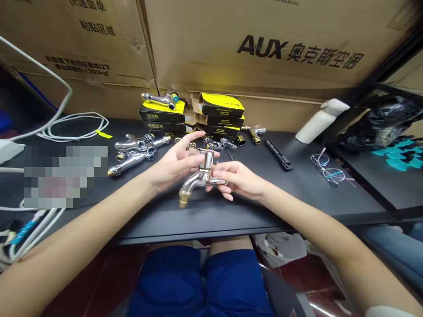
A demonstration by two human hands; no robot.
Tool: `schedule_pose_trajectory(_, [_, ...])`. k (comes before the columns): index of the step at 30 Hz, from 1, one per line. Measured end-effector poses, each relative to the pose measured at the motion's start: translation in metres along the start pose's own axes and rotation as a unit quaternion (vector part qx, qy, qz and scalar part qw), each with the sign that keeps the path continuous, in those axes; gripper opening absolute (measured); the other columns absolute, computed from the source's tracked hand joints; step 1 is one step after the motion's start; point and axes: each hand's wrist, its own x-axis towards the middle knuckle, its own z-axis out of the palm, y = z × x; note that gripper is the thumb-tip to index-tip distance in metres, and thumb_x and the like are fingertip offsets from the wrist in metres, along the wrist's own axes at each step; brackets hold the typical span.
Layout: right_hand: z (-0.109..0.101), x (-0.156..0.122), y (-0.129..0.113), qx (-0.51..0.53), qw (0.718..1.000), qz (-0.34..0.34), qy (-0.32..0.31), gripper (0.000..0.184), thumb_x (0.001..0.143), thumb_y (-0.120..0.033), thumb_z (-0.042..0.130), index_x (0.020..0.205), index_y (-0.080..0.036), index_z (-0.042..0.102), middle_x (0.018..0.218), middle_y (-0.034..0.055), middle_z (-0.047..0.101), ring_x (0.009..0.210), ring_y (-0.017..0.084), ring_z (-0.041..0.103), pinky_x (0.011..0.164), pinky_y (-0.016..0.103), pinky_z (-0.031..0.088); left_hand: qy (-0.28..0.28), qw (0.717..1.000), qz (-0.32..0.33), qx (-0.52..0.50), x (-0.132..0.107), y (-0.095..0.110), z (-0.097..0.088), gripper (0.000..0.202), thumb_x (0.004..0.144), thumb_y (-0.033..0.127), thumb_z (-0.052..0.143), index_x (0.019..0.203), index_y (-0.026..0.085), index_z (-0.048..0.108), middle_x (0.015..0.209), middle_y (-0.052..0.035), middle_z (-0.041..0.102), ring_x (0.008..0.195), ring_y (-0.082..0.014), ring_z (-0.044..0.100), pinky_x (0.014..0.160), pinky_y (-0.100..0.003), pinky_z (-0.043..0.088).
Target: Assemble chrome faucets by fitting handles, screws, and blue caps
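One black table. Stacked yellow-black boxes at its far edge, middle. White bottle toward the far right corner. Left hand pinching the top of a chrome faucet, right hand pinching its rear end; faucet's near the front edge, middle, brass tip down.

Small makeshift workspace at a black desk; part workbench, part stock storage by look. Home, office or shop: cannot tell. Signs: printed cardboard marked AUX, walling off the back edge. Yellow-and-black boxes stacked mid back edge. Loose chrome taps to their front left, a further tap held near the front edge. Personal items toward right edge: white flask, glasses. Coiled white cable, back left corner. Dark red floor below.
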Motion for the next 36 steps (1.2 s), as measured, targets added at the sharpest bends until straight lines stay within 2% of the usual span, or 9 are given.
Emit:
schedule_pose_trajectory(2, [-0.0002, 0.0003, -0.001, 0.003, 1.0, -0.001, 0.01, 0.028, 0.081, -0.038, 0.074, 0.092, -0.012, 0.069, 0.08, 0.0067, 0.075, 0.044, 0.004, 0.044, 0.042, 0.018, 0.049, 0.013, 1.0, 0.019, 0.017, 0.0, 0.0006, 0.0009, 0.082, 0.075, 0.026, 0.079, 0.144, 0.032, 0.035, 0.116, -0.0087, 0.069, 0.081, -0.0189, 0.073, 0.075, -0.033, 0.06])
schedule_pose_trajectory(4, [-0.0009, 0.001, -0.0006, -0.002, 1.0, -0.005, 0.02, 0.028, 0.081, -0.038, 0.074, 0.091, -0.012, 0.069, 0.08, 0.007, 0.075, 0.044, 0.003, 0.044, 0.042, 0.018, 0.048, 0.015, 0.999, 0.029, 0.038, -0.0001, 0.0015, 0.0021, 0.069, 0.077, 0.027, 0.076, 0.138, 0.03, 0.045, 0.122, -0.009, 0.067, 0.082, -0.0176, 0.072, 0.075, -0.032, 0.06])
schedule_pose_trajectory(6, [-0.002, 0.0019, 0.001, -0.011, 1.0, -0.007, 0.028, 0.028, 0.082, -0.038, 0.073, 0.092, -0.012, 0.069, 0.081, 0.0073, 0.075, 0.044, 0.003, 0.043, 0.043, 0.018, 0.048, 0.01, 0.998, 0.024, 0.058, -0.0004, 0.0024, 0.0032, 0.043, 0.079, 0.031, 0.074, 0.119, 0.023, 0.061, 0.124, -0.0096, 0.065, 0.084, -0.0172, 0.07, 0.075, -0.031, 0.059])
schedule_pose_trajectory(9, [-0.003, 0.003, 0.0046, -0.024, 0.999, -0.009, 0.033, 0.03, 0.082, -0.039, 0.073, 0.096, -0.013, 0.07, 0.082, 0.0069, 0.075, 0.045, 0.004, 0.044, 0.043, 0.018, 0.048, 0.002, 0.996, 0.016, 0.082, -0.0012, 0.0023, 0.0038, 0.024, 0.078, 0.031, 0.074, 0.095, 0.017, 0.064, 0.13, -0.0092, 0.061, 0.082, -0.0154, 0.068, 0.071, -0.029, 0.059])
schedule_pose_trajectory(17, [0.0003, 0.0032, 0.0083, -0.048, 0.999, -0.012, 0.017, 0.03, 0.083, -0.038, 0.072, 0.099, -0.013, 0.071, 0.083, 0.0066, 0.075, 0.047, 0.004, 0.046, 0.044, 0.019, 0.049, -0.005, 0.996, 0.022, 0.09, -0.0028, -0.0017, 0.0052, 0.043, 0.065, 0.014, 0.081, 0.085, 0.019, 0.044, 0.119, -0.0054, 0.06, 0.067, -0.0094, 0.064, 0.057, -0.025, 0.057])
schedule_pose_trajectory(25, [0.0009, 0.0042, 0.0083, -0.064, 0.997, -0.02, 0.03, 0.029, 0.082, -0.038, 0.072, 0.095, -0.012, 0.071, 0.081, 0.006, 0.074, 0.046, 0.005, 0.046, 0.043, 0.019, 0.049, -0.032, 0.994, -0.013, 0.106, -0.0041, -0.0023, 0.0075, 0.026, 0.07, 0.017, 0.069, 0.094, 0.019, 0.061, 0.141, -0.0094, 0.052, 0.089, -0.0199, 0.068, 0.066, -0.03, 0.058])
schedule_pose_trajectory(29, [-0.0015, 0.0055, 0.0081, -0.068, 0.997, -0.032, 0.031, 0.027, 0.084, -0.038, 0.071, 0.091, -0.012, 0.072, 0.081, 0.0065, 0.073, 0.047, 0.005, 0.046, 0.042, 0.019, 0.049, -0.051, 0.996, -0.029, 0.069, -0.0033, 0.0011, 0.009, 0.031, 0.071, 0.018, 0.063, 0.102, 0.019, 0.067, 0.15, -0.0095, 0.045, 0.096, -0.0255, 0.068, 0.065, -0.032, 0.058])
schedule_pose_trajectory(33, [-0.003, 0.0052, 0.0061, -0.046, 0.997, -0.035, 0.048, 0.028, 0.083, -0.037, 0.072, 0.098, -0.013, 0.071, 0.083, 0.0063, 0.073, 0.048, 0.004, 0.045, 0.043, 0.018, 0.049, -0.05, 0.998, 0.0, 0.035, -0.0015, 0.0034, 0.0072, 0.029, 0.074, 0.017, 0.059, 0.102, 0.019, 0.067, 0.119, -0.0082, 0.068, 0.087, -0.0227, 0.069, 0.068, -0.034, 0.058])
schedule_pose_trajectory(36, [-0.0017, 0.0047, 0.0056, -0.045, 0.997, -0.03, 0.047, 0.033, 0.082, -0.038, 0.073, 0.103, -0.013, 0.07, 0.082, 0.0062, 0.073, 0.047, 0.004, 0.045, 0.044, 0.018, 0.049, -0.083, 0.996, 0.006, 0.045, -0.0016, 0.0022, 0.0041, 0.024, 0.075, 0.015, 0.064, 0.098, 0.021, 0.06, 0.087, -0.002, 0.07, 0.068, -0.018, 0.068, 0.065, -0.033, 0.057])
